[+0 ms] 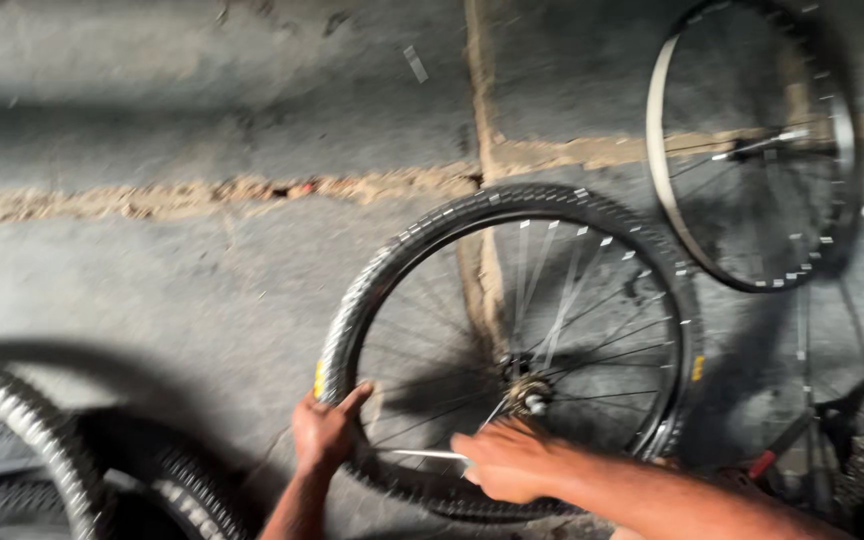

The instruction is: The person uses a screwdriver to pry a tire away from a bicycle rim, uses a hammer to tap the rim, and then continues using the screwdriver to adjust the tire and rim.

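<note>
Wheel [512, 350] lies flat on floor [152, 290], axle up; left hand [324, 432] grips tyre, right hand [507, 462] closed on thin lever [422, 455] lying crosswise toward rim, below hub [529, 397].

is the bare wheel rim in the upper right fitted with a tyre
No, the bare rim in the upper right shows only metal and spokes, while the wheel gripped by the left hand carries a knobby tyre.
</note>
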